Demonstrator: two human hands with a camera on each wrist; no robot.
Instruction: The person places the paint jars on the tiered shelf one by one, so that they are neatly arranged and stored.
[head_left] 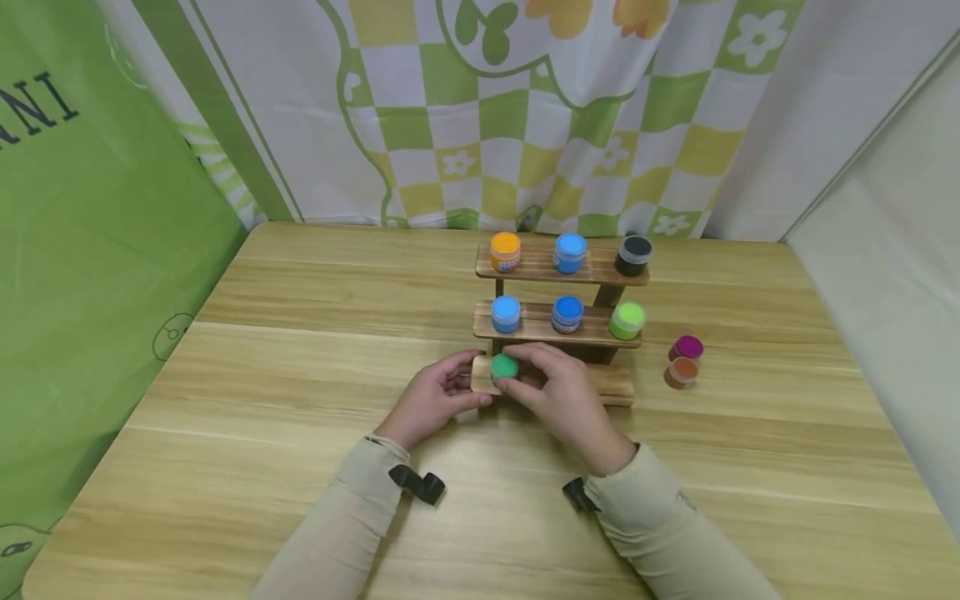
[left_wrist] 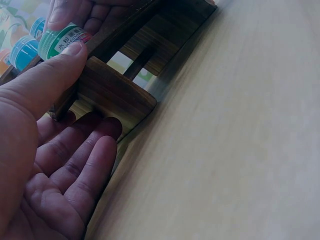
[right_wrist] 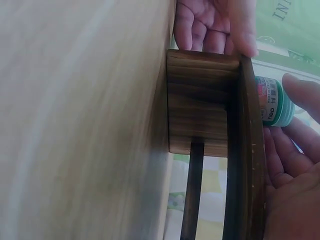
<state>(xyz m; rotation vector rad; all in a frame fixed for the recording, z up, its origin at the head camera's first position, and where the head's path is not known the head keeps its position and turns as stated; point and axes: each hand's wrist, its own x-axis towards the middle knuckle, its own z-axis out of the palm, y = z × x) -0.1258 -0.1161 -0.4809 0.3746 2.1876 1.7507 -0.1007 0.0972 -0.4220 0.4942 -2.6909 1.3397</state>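
Note:
A three-tier wooden rack (head_left: 615, 382) stands on the table. At the left end of its lowest step, my right hand (head_left: 561, 392) pinches a green-lidded paint jar (head_left: 505, 367) between thumb and fingers. The jar's base meets the step in the right wrist view, where its label (right_wrist: 267, 100) shows. My left hand (head_left: 438, 393) holds that same end of the rack, thumb at the front corner and fingers round the far side. In the left wrist view its thumb (left_wrist: 70, 57) lies close to the jar, and the other fingers lie beside the end panel (left_wrist: 115, 92).
The middle step carries light blue (head_left: 506, 313), dark blue (head_left: 567, 313) and lime green (head_left: 627, 320) jars. On the top step stand orange (head_left: 506, 252), blue (head_left: 571, 253) and black (head_left: 633, 255) jars. Magenta (head_left: 686, 349) and orange-brown (head_left: 682, 372) jars stand right of the rack.

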